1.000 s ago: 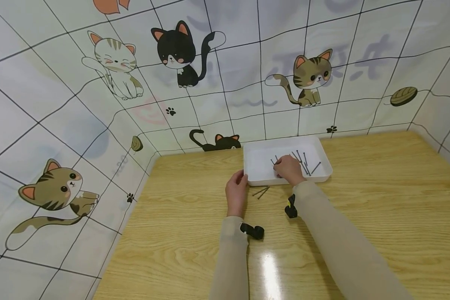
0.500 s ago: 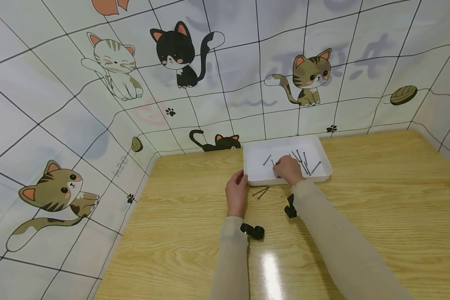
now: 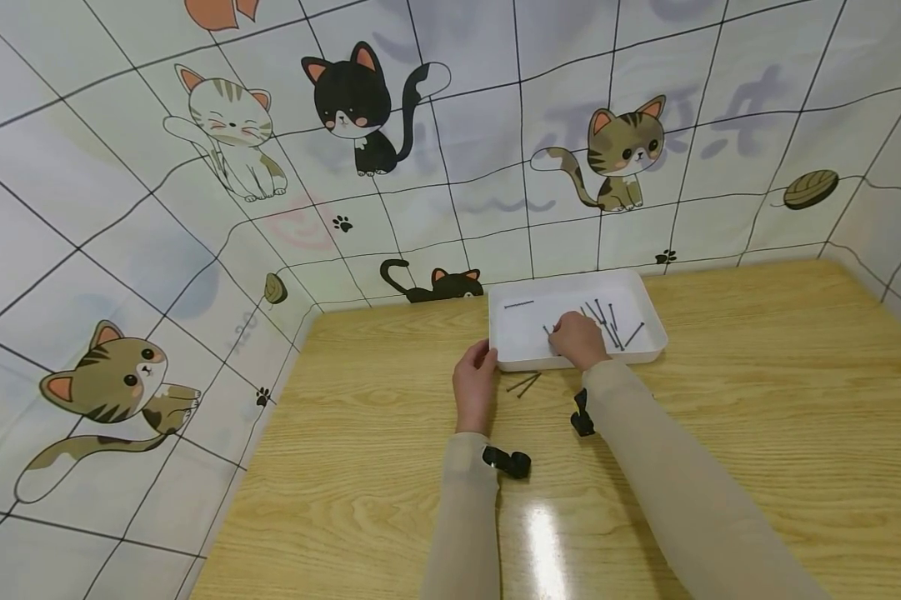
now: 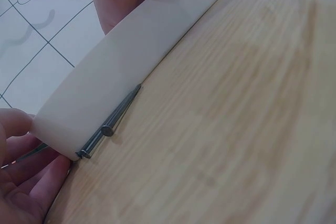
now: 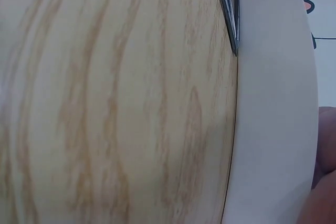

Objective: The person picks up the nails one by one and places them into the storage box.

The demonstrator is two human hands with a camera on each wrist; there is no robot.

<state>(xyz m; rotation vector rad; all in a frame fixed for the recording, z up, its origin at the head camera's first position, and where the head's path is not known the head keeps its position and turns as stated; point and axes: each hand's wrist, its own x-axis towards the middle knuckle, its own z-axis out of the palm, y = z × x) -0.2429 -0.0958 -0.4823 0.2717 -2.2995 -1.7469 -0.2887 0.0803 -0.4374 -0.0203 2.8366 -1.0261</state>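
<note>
A shallow white tray stands at the back of the table with several dark nails in its right half. My left hand grips its front left corner, thumb and fingers around the wall in the left wrist view. Over the tray's middle, my right hand has its fingers curled, pinching a nail whose end shows at the fingertips; the palm side is hidden. One nail lies alone near the tray's back left. Two nails rest on the table against the front wall.
The wooden table runs up to a wall covering printed with cats, right behind the tray. Black wrist cameras sit on both sleeves.
A nail beside the right fingertips has come away and slid to the tray's back left, turning nearly sideways. Both hands have stayed in place.
</note>
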